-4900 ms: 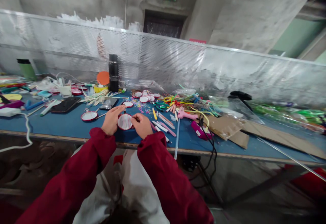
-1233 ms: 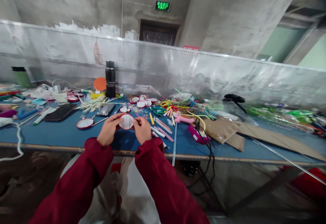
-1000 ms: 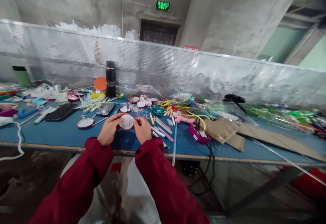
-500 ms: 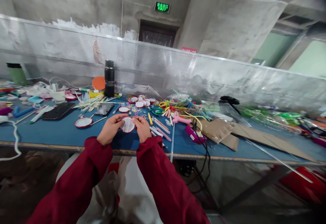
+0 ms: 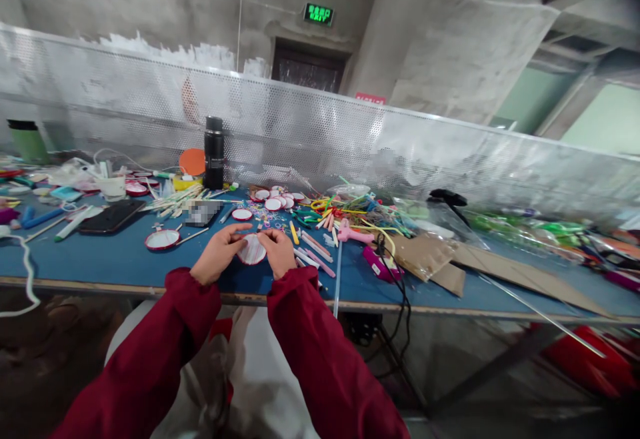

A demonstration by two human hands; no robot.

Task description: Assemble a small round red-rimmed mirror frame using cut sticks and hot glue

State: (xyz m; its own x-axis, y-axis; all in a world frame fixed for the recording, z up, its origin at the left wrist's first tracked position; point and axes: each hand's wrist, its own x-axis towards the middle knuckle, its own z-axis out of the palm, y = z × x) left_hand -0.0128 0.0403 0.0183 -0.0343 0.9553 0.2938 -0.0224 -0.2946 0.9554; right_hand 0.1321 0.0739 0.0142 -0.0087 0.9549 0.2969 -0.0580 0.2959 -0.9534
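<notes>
A small round white disc with a red rim (image 5: 252, 250) is between my two hands above the front of the blue table (image 5: 195, 269). My left hand (image 5: 220, 252) pinches its left edge with thumb and fingers. At the upper right edge, my right hand (image 5: 277, 250) grips it with thumb and fingertips. Faint lines cross the disc's face. A similar red-rimmed disc (image 5: 162, 240) lies to the left of my hands, and another disc (image 5: 243, 215) lies just beyond them. Farther back is a pile of such discs (image 5: 273, 204).
Right of my hands lie several pens (image 5: 317, 252), a pink glue gun (image 5: 354, 232), a purple box (image 5: 379, 264) with black cables, and cardboard (image 5: 430, 256). On the left are a dark phone (image 5: 113, 216), thin sticks (image 5: 176, 201) and a black bottle (image 5: 214, 152). A perforated metal panel (image 5: 300, 132) borders the back.
The disc has tilted and shifted slightly between my hands, and my right fingers have moved a little over its upper edge. Both hands keep hold of it.
</notes>
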